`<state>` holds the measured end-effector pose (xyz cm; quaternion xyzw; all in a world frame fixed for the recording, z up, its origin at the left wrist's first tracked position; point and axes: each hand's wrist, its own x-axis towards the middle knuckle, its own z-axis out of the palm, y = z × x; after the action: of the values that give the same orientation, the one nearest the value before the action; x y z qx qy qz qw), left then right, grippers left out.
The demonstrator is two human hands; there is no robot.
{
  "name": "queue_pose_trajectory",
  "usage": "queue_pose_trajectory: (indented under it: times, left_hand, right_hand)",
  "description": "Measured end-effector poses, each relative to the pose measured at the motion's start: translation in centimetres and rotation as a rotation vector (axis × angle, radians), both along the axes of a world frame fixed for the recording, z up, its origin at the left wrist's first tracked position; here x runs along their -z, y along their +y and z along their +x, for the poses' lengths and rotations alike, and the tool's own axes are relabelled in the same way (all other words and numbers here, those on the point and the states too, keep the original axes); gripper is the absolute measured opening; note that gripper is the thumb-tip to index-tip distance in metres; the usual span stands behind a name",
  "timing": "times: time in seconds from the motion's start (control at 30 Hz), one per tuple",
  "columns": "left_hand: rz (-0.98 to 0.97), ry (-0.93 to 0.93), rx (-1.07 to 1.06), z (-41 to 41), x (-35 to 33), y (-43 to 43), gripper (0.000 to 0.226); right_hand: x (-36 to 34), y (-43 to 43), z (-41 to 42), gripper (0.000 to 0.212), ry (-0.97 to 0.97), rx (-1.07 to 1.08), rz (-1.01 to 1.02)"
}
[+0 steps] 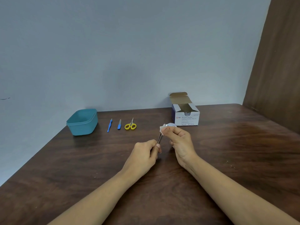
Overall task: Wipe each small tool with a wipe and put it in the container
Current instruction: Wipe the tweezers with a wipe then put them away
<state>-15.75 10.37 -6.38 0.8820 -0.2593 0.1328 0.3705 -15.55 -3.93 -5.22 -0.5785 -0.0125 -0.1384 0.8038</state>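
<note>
Left grip pinched the lower end of a thin metal tool, likely tweezers, while the right grip pinched a white wipe folded over the tool's upper tip, both near the middle of the surface. To do this step well, the wipe would need drawing along the whole shaft, not only the tip. The left grip should hold steady, then move so the end it covered got cleaned too. Something pale, probably a torn wrapper, lay just behind the right grip. Beyond it, by the far edge, stood an opened box of alcohol swabs. Left of the box, in a row near the far edge, lay yellow-handled scissors, a blue-handled file and a slim blue tool, seemingly not yet wiped. The teal container sat at the far left corner, lid off, its floor mostly hidden. Only that row lay near the path to it.
</note>
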Motion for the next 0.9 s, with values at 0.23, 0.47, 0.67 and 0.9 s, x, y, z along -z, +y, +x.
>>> queue_pose_trajectory:
  times: [0.23, 0.47, 0.67, 0.9]
  left_hand:
    - [-0.012, 0.000, -0.015, 0.04, -0.08, 0.15, 0.026]
    - [-0.007, 0.008, -0.011, -0.07, -0.15, 0.15, 0.026]
    - [-0.003, -0.007, -0.031, -0.08, -0.12, 0.18, 0.027]
    - [0.011, 0.020, -0.040, -0.14, -0.30, 0.27, 0.025]
  right_hand:
    - [0.02, -0.17, 0.08, 0.011, -0.019, -0.032, -0.037]
    - [0.03, -0.15, 0.10, 0.005, 0.023, -0.026, -0.039]
    - [0.01, -0.03, 0.08, 0.007, 0.031, -0.050, -0.079]
    - [0.22, 0.07, 0.15, 0.006, 0.006, -0.058, -0.194]
